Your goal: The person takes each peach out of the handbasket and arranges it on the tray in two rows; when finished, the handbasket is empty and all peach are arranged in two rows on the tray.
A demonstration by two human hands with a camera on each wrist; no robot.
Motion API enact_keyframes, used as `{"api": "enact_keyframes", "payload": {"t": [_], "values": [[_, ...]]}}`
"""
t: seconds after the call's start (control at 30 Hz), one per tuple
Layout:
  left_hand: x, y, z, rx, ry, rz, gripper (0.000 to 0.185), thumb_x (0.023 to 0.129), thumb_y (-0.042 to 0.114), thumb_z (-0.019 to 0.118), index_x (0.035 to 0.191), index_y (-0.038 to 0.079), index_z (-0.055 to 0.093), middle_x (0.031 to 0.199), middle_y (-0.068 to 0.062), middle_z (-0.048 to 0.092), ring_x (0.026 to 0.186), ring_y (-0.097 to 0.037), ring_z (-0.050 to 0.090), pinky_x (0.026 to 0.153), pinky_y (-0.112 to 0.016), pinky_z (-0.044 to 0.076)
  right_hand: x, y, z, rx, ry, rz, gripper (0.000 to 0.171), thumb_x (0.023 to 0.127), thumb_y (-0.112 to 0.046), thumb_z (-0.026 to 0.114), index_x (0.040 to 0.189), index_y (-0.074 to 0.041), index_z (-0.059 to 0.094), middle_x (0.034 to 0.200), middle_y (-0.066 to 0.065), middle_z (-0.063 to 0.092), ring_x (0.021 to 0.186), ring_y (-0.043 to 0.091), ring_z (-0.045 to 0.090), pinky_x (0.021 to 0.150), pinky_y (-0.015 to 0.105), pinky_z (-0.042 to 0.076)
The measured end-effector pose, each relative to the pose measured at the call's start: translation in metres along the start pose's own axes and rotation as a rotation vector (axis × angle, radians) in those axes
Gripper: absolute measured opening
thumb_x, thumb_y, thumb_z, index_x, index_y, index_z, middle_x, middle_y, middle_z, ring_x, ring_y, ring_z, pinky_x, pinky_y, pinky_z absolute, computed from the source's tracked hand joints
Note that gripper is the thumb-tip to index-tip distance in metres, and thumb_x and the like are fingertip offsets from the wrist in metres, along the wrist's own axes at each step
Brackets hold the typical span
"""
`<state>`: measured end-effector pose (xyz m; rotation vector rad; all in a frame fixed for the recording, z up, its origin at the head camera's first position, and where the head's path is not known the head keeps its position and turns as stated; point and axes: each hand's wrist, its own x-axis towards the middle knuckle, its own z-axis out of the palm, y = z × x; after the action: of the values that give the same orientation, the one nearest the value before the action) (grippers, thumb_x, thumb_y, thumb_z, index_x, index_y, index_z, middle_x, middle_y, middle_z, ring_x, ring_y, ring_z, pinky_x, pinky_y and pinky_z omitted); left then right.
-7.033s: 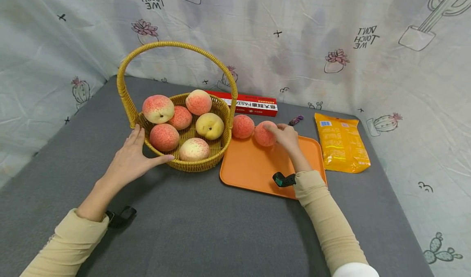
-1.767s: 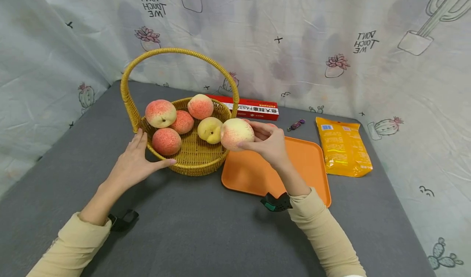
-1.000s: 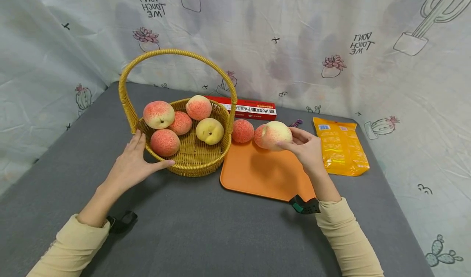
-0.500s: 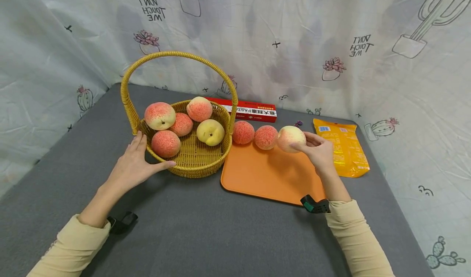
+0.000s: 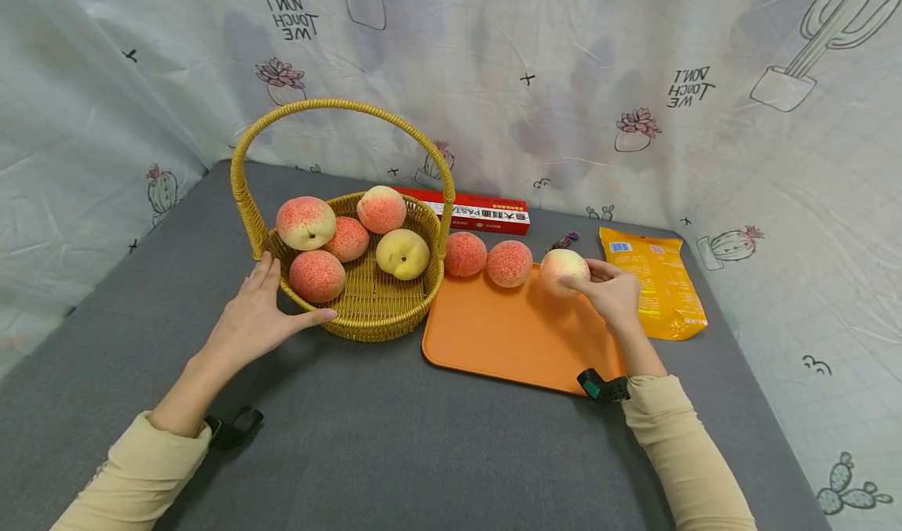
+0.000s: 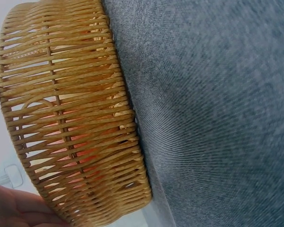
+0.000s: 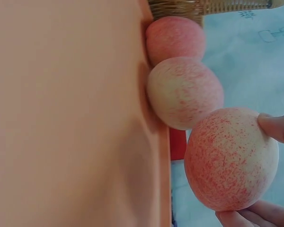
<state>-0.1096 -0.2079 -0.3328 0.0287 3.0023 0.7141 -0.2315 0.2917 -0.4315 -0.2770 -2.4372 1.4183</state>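
My right hand (image 5: 616, 292) pinches a pale, pink-speckled peach (image 7: 229, 161) between thumb and fingers, over the far right part of the orange tray (image 5: 493, 343). In the right wrist view its shadow falls on the tray, apart from it. Two redder peaches stand in a row along the tray's far edge: one peach (image 5: 510, 264) nearer the hand, another peach (image 5: 465, 254) beside the basket. My left hand (image 5: 254, 304) rests spread against the near left side of the yellow wicker basket (image 5: 380, 329), fingers and thumb straight at its rim. Several peaches, one of them a yellow peach (image 5: 402, 254), lie inside.
A red pasta box (image 5: 486, 214) lies behind the basket and tray. A small purple-wrapped item (image 5: 565, 241) sits just past the tray's far edge. An orange packet (image 5: 655, 284) lies right of the tray. The basket's tall handle (image 5: 345, 105) arches over it.
Earlier my right hand touched a red peach on the tray; later it carried the speckled peach out of the basket and rightward, then lowered it toward the tray. My left hand stayed at the basket.
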Motion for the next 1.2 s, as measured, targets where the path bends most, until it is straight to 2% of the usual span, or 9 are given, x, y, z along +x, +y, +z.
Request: {"api": "enact_keyframes", "payload": {"t": [0.2,0.5,0.67,0.9,1.0,1.1,1.2], "values": [[-0.001,0.000,-0.001,0.000,-0.004,0.000,0.118,0.068,0.070,0.053,0.137,-0.009,0.000,0.142,-0.026,-0.009,0.124,-0.051,0.005,0.091,-0.064,0.016,0.004,0.001,0.008,-0.096,0.001,0.016,0.075,0.045,-0.061,0.076,0.104,-0.016,0.065,0.094,-0.002,0.063,0.082,0.009,0.058,0.067,0.028,0.050],[-0.002,0.001,-0.001,0.006,-0.001,0.003,0.117,0.068,0.070,0.053,0.137,-0.011,0.002,0.142,-0.027,-0.006,0.124,-0.050,0.007,0.092,-0.063,0.017,0.005,-0.003,0.015,-0.095,-0.003,0.013,0.078,0.043,-0.061,0.076,0.103,-0.013,0.065,0.094,0.000,0.064,0.082,0.010,0.058,0.070,0.029,0.049],[-0.001,0.001,-0.003,0.012,-0.005,-0.001,0.117,0.068,0.070,0.053,0.137,-0.011,0.002,0.142,-0.027,-0.007,0.124,-0.051,0.007,0.092,-0.064,0.017,0.005,-0.007,0.019,-0.067,-0.009,0.013,0.078,0.044,-0.060,0.077,0.105,-0.013,0.064,0.096,0.000,0.063,0.085,0.011,0.058,0.073,0.029,0.048],[-0.002,0.002,-0.003,0.021,-0.009,-0.002,0.118,0.068,0.070,0.053,0.137,-0.011,0.001,0.142,-0.027,-0.007,0.124,-0.050,0.007,0.092,-0.063,0.017,0.001,-0.011,0.021,-0.084,-0.040,0.007,0.077,0.052,-0.053,0.078,0.111,-0.008,0.061,0.103,0.007,0.062,0.092,0.017,0.059,0.077,0.030,0.048],[-0.002,0.002,-0.004,0.023,-0.010,-0.001,0.117,0.068,0.070,0.052,0.137,-0.010,0.001,0.142,-0.027,-0.007,0.124,-0.050,0.007,0.092,-0.063,0.017,-0.004,-0.023,0.017,-0.074,-0.080,0.013,0.075,0.057,-0.046,0.079,0.115,-0.004,0.058,0.109,0.013,0.060,0.097,0.022,0.058,0.080,0.030,0.047],[-0.002,0.003,-0.004,0.026,-0.014,-0.005,0.117,0.068,0.070,0.052,0.137,-0.010,0.001,0.142,-0.027,-0.007,0.124,-0.051,0.007,0.092,-0.063,0.017,-0.016,-0.046,0.010,-0.088,-0.142,0.024,0.076,0.062,-0.041,0.078,0.120,0.000,0.053,0.115,0.019,0.055,0.104,0.027,0.054,0.085,0.033,0.044],[-0.002,0.003,-0.004,0.027,-0.015,-0.005,0.117,0.068,0.070,0.052,0.137,-0.010,0.001,0.142,-0.027,-0.007,0.123,-0.051,0.007,0.091,-0.064,0.017,-0.025,-0.065,0.002,-0.106,-0.206,0.029,0.078,0.063,-0.039,0.078,0.124,0.000,0.049,0.120,0.018,0.052,0.108,0.028,0.051,0.088,0.033,0.042]]}}
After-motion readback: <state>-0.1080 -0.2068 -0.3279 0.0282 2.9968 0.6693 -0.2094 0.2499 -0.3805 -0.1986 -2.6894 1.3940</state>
